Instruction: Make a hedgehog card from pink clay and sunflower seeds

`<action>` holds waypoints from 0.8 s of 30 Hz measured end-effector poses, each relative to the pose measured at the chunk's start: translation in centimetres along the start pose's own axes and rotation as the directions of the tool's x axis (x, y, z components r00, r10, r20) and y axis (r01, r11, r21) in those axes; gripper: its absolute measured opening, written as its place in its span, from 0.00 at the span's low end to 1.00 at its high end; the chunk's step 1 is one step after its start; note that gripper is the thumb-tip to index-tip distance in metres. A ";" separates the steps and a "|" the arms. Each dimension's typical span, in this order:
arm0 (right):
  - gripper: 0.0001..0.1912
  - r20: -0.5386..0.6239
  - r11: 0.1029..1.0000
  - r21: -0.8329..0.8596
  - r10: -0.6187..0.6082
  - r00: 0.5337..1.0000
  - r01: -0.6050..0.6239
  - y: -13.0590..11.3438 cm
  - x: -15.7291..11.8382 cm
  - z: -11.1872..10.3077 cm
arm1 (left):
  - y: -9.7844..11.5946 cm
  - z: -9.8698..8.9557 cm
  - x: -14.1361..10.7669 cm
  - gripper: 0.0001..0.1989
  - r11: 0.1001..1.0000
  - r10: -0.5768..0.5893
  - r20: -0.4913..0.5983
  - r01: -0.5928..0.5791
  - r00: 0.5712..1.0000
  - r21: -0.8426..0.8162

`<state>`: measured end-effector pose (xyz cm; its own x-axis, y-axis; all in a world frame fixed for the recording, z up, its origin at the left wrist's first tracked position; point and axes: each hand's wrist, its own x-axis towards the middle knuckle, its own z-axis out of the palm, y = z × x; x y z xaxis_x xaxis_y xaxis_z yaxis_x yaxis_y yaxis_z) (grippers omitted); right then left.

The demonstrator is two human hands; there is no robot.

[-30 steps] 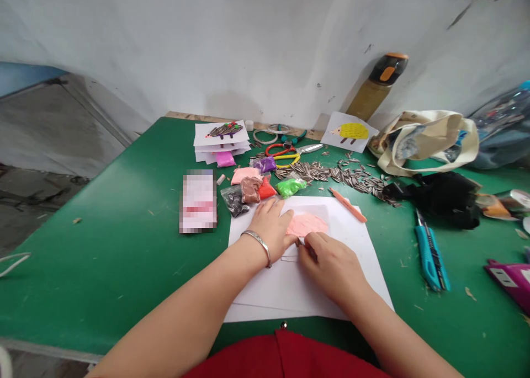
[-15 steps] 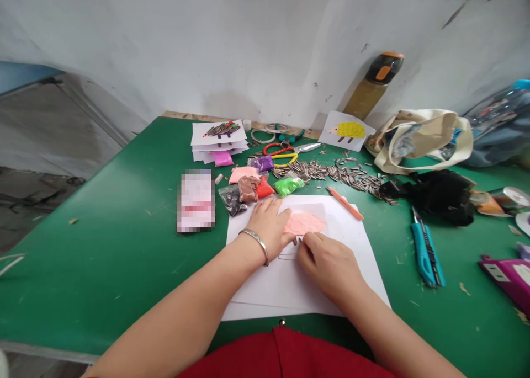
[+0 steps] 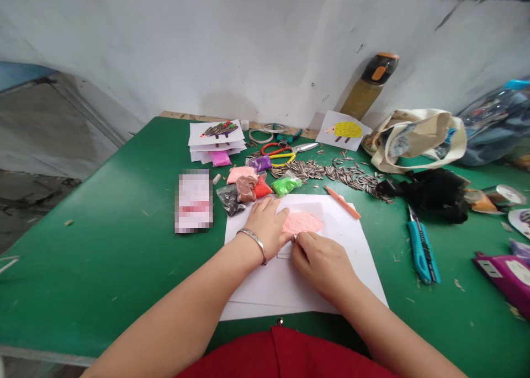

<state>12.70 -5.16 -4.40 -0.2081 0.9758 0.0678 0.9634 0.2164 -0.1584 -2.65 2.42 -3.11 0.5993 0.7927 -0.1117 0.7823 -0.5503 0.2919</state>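
Observation:
A flat, rough-edged sheet of pink modelling clay point(image 3: 302, 222) lies on a white paper sheet point(image 3: 269, 292). My left hand point(image 3: 267, 227), with a silver bangle point(image 3: 252, 244) on its wrist, rests flat on the paper just left of the clay, holding nothing. My right hand point(image 3: 321, 265) has its fingers bunched at the clay's lower edge, pinching there. Its fingertips partly hide that edge. A faint pencil outline point(image 3: 285, 251) shows on the paper between my hands. An orange plastic clay knife point(image 3: 343, 202) lies along the paper's top right edge.
Bags of coloured clay point(image 3: 248, 187), scattered sunflower seed shells point(image 3: 331, 172), scissors point(image 3: 285, 153) and hedgehog picture cards point(image 3: 217, 135) lie beyond the paper on the green table point(image 3: 83, 245). A blurred phone point(image 3: 194, 201) is left of it; a blue utility knife point(image 3: 422, 248) and black cloth point(image 3: 430, 196) are right.
The whole view has drifted slightly left and up. Both hands stay in about the same place on the paper, with my right fingers still at the clay's lower edge.

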 end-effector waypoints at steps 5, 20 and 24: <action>0.11 0.002 1.000 0.005 0.015 1.000 -0.015 0.0 0.0 -0.1 | 0.1 0.0 0.0 0.30 1.000 -0.007 0.002 0.007 1.000 0.007; 0.12 0.017 1.000 0.014 0.021 1.000 -0.021 -0.1 -0.1 -0.3 | 0.1 -0.1 -0.1 0.29 1.000 -0.011 0.000 0.011 1.000 0.015; 0.11 0.018 1.000 0.024 -0.014 1.000 0.014 0.0 -0.1 -0.2 | 0.0 0.1 -0.1 0.29 1.000 -0.002 -0.019 0.003 1.000 0.019</action>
<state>12.72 -5.28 -4.20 -0.2248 0.9730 0.0523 0.9560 0.2306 -0.1811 -2.68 2.31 -3.17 0.5941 0.7988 -0.0944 0.7869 -0.5530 0.2738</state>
